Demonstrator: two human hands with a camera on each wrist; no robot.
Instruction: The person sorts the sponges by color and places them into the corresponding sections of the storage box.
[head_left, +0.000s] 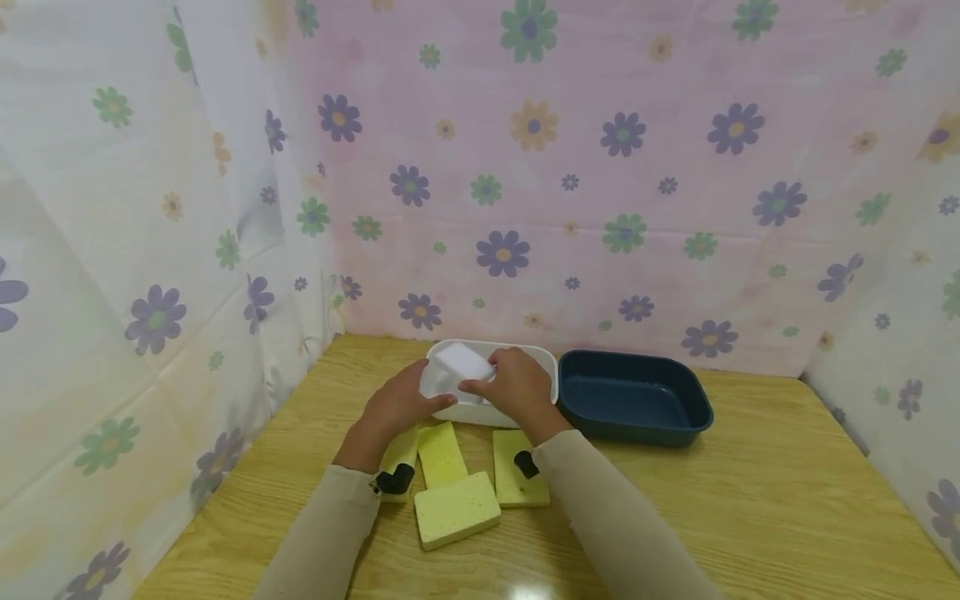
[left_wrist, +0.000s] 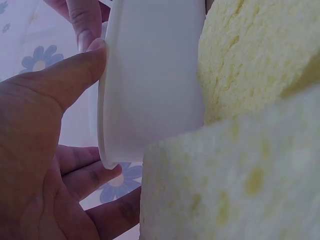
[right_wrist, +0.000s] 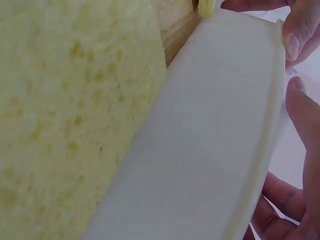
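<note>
A white plastic tub (head_left: 491, 414) stands at the back of the table. My left hand (head_left: 397, 406) grips its left front corner, with the thumb on the rim (left_wrist: 101, 100) and the other fingers around the outside. Over the tub's inside, my right hand (head_left: 522, 385) pinches a white rectangular block (head_left: 463, 362) between thumb and fingers. The block is tilted, and neither wrist view shows it plainly. Several pale yellow sponges lie in front of the tub. The thickest sponge (head_left: 457, 510) is nearest me, and another sponge (head_left: 521, 479) lies partly under my right wrist.
Right beside the white tub stands a dark blue tub (head_left: 637, 433) of similar shape. Both are on a wooden table (head_left: 795, 500). Flowered cloth (head_left: 525, 183) hangs close behind the table and along both sides.
</note>
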